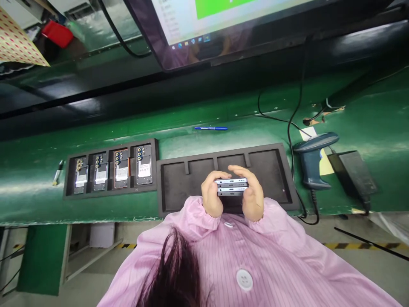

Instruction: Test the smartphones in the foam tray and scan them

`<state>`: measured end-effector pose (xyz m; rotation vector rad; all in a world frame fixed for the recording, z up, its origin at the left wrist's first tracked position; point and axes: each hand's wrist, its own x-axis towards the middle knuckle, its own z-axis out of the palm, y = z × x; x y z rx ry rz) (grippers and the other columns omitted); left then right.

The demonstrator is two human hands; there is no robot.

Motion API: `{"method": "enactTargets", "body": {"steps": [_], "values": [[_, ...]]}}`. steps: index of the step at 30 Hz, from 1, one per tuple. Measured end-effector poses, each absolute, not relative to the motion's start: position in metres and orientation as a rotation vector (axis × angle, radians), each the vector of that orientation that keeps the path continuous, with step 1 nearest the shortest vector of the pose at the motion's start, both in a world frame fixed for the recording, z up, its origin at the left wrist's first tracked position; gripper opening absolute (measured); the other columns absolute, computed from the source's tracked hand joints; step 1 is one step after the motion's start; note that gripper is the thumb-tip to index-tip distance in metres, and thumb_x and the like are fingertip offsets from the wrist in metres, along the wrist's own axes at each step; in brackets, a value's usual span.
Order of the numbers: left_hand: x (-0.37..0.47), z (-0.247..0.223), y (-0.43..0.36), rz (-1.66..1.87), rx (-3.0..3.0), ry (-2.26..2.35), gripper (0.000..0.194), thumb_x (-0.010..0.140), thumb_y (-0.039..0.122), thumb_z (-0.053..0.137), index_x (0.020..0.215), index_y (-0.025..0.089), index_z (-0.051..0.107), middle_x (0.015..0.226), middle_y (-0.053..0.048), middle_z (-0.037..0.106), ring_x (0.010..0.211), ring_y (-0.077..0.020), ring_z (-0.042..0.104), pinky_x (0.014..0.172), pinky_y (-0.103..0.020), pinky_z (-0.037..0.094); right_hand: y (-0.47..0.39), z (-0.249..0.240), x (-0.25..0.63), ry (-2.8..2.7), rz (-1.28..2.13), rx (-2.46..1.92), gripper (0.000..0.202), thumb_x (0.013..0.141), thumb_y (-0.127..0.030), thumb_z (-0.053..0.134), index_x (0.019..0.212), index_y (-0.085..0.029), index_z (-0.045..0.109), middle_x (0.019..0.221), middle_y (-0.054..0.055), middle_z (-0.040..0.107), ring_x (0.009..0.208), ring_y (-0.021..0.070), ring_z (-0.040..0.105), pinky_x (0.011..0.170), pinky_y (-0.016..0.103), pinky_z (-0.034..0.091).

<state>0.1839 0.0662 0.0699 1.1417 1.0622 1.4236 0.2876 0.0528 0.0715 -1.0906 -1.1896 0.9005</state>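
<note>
At the far left of your green bench (177, 143), a marker (58, 172) lies at a slant, just beside a black tray (155, 164) with four compartments. Each compartment holds one of four phones (101, 170), lying back up, with ringed lenses toward the far end and a white label nearer you; the third from the left shows an orange strip along its right side. Above and to the right, the dark-framed screen (179, 25) reaches past the upper edge of the view, part of it bright green. A second, wider black tray (268, 170) sits just beside the first, with short dividers along its far wall; beyond it lies a blue pen (211, 128). Over this wider tray, at your middle, your left hand (211, 195) presses the left end of a stack of phones (232, 187), its fingers curved and drawn in against the stack. The phones lie one upon another, their port edges turned toward you. Your right hand (253, 194) closes on the right end, its fingers likewise bent, so that the two hands grip the stack between them. To the right of the wider tray runs a black cable (289, 136), then a handheld scanner (311, 157), and finally a black box (354, 175) lying at a slant.
</note>
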Motion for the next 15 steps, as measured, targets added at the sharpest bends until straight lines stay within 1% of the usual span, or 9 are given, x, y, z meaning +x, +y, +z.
{"method": "enactTargets", "body": {"steps": [3,7,10,13,15], "values": [[0.183,0.07,0.059,1.418,1.124,1.084,0.04,0.088,0.041,0.032,0.08,0.018,0.063,0.081,-0.007,0.064,0.079,-0.0214,0.06,0.073,-0.037,0.047,0.045,0.077,0.279,-1.088,0.858,-1.149,0.041,0.093,-0.042,0.029,0.108,-0.02,0.06,0.11,0.01,0.064,0.106,0.0261,0.058,0.088,0.044,0.048],[0.183,0.062,0.052,1.43,1.086,1.117,0.044,0.085,0.05,0.032,0.077,0.02,0.063,0.08,-0.007,0.064,0.075,-0.0226,0.06,0.071,-0.04,0.049,0.038,0.079,0.275,-1.129,0.833,-1.241,0.04,0.091,-0.036,0.029,0.105,-0.018,0.062,0.109,0.011,0.065,0.107,0.0269,0.059,0.09,0.046,0.048],[0.183,0.058,0.052,1.417,1.078,1.16,0.047,0.082,0.056,0.031,0.074,0.021,0.061,0.077,-0.008,0.063,0.073,-0.0228,0.06,0.07,-0.04,0.049,0.035,0.077,0.276,-1.175,0.822,-1.299,0.04,0.091,-0.034,0.028,0.106,-0.018,0.061,0.111,0.011,0.065,0.108,0.0272,0.058,0.091,0.047,0.048],[0.182,0.056,0.053,1.43,1.074,1.162,0.049,0.081,0.059,0.031,0.073,0.021,0.06,0.075,-0.008,0.062,0.072,-0.0225,0.059,0.069,-0.04,0.049,0.035,0.077,0.281,-1.243,0.792,-1.301,0.04,0.092,-0.029,0.025,0.111,-0.019,0.058,0.113,0.011,0.064,0.108,0.0256,0.059,0.09,0.046,0.049],[0.181,0.053,0.052,1.442,1.062,1.16,0.05,0.08,0.06,0.031,0.073,0.021,0.06,0.075,-0.008,0.062,0.072,-0.0223,0.058,0.07,-0.04,0.048,0.038,0.085,0.286,-1.437,0.698,-1.323,0.042,0.093,-0.03,0.023,0.115,-0.018,0.056,0.116,0.011,0.062,0.11,0.0255,0.057,0.091,0.046,0.047]]}}
